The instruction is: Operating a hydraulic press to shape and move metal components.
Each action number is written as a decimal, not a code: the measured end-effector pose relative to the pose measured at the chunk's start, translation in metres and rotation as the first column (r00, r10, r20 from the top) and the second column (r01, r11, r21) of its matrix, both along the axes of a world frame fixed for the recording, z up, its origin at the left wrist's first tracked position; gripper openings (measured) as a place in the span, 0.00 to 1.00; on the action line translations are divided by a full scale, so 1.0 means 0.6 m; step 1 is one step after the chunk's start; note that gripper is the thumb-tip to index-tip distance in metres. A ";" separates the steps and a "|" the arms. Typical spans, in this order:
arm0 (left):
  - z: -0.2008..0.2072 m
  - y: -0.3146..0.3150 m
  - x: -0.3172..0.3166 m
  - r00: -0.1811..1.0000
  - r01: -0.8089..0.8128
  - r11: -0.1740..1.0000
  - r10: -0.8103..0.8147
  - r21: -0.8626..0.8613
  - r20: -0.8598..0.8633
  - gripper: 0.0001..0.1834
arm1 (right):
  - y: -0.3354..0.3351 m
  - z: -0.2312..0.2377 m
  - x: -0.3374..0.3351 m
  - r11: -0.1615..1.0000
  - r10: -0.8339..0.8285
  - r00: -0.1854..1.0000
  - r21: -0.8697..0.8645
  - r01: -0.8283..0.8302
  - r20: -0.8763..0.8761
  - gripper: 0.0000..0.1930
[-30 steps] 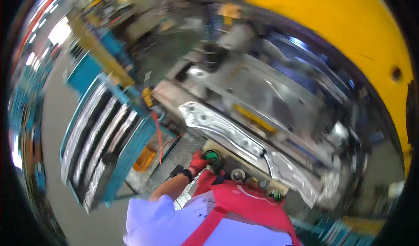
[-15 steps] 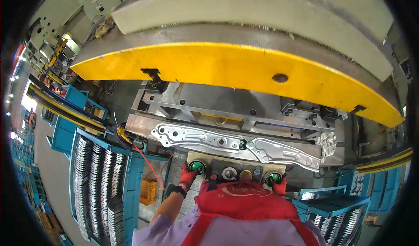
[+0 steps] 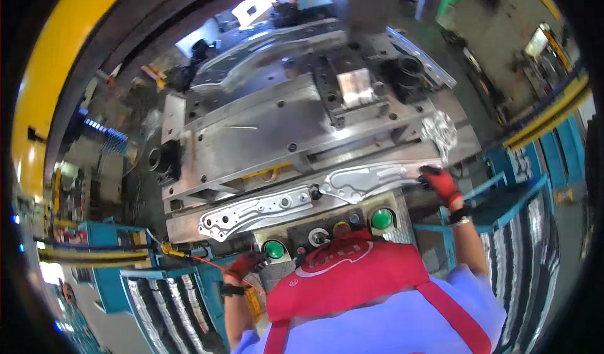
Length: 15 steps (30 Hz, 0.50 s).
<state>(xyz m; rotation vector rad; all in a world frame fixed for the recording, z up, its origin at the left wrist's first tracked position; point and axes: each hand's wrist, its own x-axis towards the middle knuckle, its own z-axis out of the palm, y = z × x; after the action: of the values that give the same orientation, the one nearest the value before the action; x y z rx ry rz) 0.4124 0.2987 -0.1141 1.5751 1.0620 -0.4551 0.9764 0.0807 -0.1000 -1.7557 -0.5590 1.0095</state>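
the right hand was at one end of the right panel on the ledge, seemingly reaching, the left hand beside a green button, whether their fingers gripped anything was unclear, and lifting would likely have called for an edge grip.

Red apron, lavender shirt, red-and-black gloves

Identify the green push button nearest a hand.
The left green push button: the left hand is beside it; the right push button stands apart from the right hand.
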 end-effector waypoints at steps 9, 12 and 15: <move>0.212 0.047 0.117 0.862 -0.220 0.969 0.139 0.113 0.487 0.25 | 0.087 -0.090 0.211 0.733 0.059 0.576 -0.427 0.529 0.815 0.44; 0.260 0.056 0.168 0.868 -0.170 0.926 -0.020 0.336 0.496 0.25 | 0.100 -0.164 0.264 0.579 0.571 0.361 -0.674 0.459 0.737 0.22; 0.285 0.075 0.191 0.870 -0.186 0.799 -0.137 0.572 0.474 0.27 | 0.117 -0.131 0.234 0.784 0.349 0.289 -0.447 0.431 0.891 0.14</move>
<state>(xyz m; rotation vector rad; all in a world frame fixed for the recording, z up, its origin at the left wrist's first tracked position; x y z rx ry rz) 0.5271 0.3437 0.0568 2.0854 0.8508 0.3616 1.1168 0.1511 -0.1787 -2.9789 -0.9696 -0.2028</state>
